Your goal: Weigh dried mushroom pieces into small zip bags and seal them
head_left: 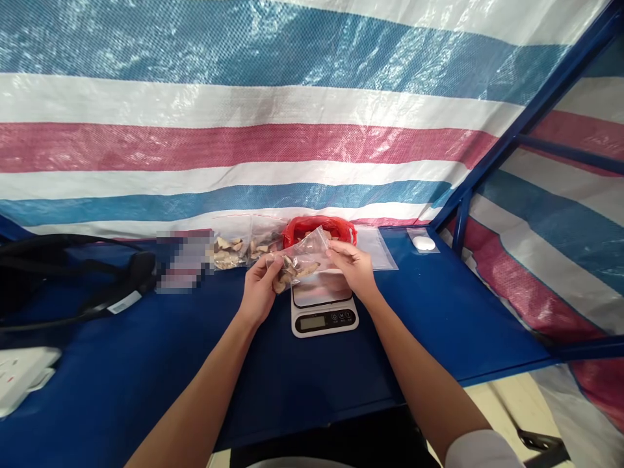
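Note:
A clear plastic bag [301,265] holding pale brown dried slices is stretched between my two hands, tilted above a white kitchen scale [325,325]. My left hand [260,283] pinches the bag's left side with the thumb on top. On the other side, the fingers of my right hand [355,268] are closed on the bag's right edge, near its upper corner. Just behind the bag sits an open red plastic bag [319,224] with light pieces inside. The scale's display looks blank, and its plate is partly covered by my hands and the bag.
Two more filled clear bags, one of them here [229,253], lie left of the red bag. Flat clear bags [383,250] and a small white case [424,243] are to the right. Black straps [121,279] and a white power strip [24,374] occupy the blue table's [146,364] left.

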### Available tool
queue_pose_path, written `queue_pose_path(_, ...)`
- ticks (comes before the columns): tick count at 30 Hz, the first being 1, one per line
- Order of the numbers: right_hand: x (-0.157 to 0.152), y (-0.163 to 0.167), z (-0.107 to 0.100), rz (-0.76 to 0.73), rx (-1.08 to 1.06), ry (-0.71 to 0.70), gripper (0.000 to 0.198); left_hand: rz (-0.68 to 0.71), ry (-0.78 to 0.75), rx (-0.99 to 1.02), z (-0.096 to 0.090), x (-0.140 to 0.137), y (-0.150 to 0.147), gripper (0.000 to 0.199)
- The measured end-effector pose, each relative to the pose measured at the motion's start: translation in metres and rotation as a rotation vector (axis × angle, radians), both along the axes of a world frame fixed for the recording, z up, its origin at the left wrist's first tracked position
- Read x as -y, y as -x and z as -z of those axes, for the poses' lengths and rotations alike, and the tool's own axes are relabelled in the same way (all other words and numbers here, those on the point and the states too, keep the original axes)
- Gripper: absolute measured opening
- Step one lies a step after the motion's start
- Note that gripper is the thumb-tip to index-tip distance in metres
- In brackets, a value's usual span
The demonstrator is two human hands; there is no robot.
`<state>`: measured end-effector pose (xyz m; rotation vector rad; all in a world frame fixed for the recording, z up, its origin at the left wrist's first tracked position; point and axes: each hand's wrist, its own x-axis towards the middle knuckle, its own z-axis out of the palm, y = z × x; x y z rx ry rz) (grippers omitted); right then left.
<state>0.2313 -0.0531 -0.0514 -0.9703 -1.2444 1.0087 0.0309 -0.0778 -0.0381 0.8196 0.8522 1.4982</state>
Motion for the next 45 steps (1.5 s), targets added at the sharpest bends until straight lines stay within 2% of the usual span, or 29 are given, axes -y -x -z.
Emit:
queue_pose_path(5,0.001,-0.001,-0.001,0.016,-0.007,0.018,0.04,-0.017,-0.004,-0.111,0.002,0.0,0.004,0.039)
queue_pose_path(7,0.001,-0.003,0.001,0.029,0.003,0.025,0.042,-0.068,-0.043,-0.207,0.004,-0.001,0.008,0.041)
queue_pose_path(11,-0.001,-0.003,0.002,0.026,0.033,0.041,0.044,-0.29,-0.254,-0.539,0.003,-0.004,0.02,0.036)
queue_pose_path(15,-0.001,-0.002,-0.004,-0.033,0.082,0.079,0.044,-0.449,-0.533,-0.986,-0.012,-0.003,0.02,0.021)
queue_pose_path(17,-0.001,0.0,-0.01,-0.042,0.12,0.048,0.042,-0.433,-0.624,-1.088,-0.023,-0.003,0.014,0.018)
queue_pose_path(19,-0.001,0.002,-0.017,-0.055,0.167,0.003,0.039,-0.291,-0.636,-1.13,-0.032,-0.004,0.005,0.02)
queue_pose_path(24,-0.005,0.004,-0.029,-0.084,0.349,-0.162,0.027,-0.064,-0.39,-1.098,-0.046,-0.016,-0.013,0.03)
queue_pose_path(27,-0.01,0.003,-0.032,-0.075,0.472,-0.299,0.022,0.035,-0.206,-0.968,-0.05,-0.026,-0.017,0.043)
queue_pose_path(30,-0.015,0.001,-0.035,-0.096,0.526,-0.361,0.021,0.114,-0.091,-0.793,-0.051,-0.034,-0.017,0.044)
queue_pose_path(32,-0.018,-0.001,-0.038,-0.126,0.497,-0.328,0.021,0.167,-0.058,-0.689,-0.05,-0.038,-0.015,0.042)
queue_pose_path(36,-0.025,-0.004,-0.05,-0.25,0.369,-0.108,0.033,0.245,-0.039,-0.548,-0.047,-0.047,-0.012,0.039)
queue_pose_path(38,-0.03,-0.006,-0.058,-0.33,0.382,-0.032,0.034,0.261,-0.044,-0.518,-0.046,-0.05,-0.011,0.039)
queue_pose_path(41,-0.036,-0.006,-0.064,-0.417,0.464,-0.011,0.032,0.265,-0.069,-0.514,-0.044,-0.052,-0.011,0.04)
queue_pose_path(45,-0.044,-0.005,-0.061,-0.424,0.555,-0.037,0.031,0.279,-0.076,-0.559,-0.042,-0.052,-0.008,0.038)
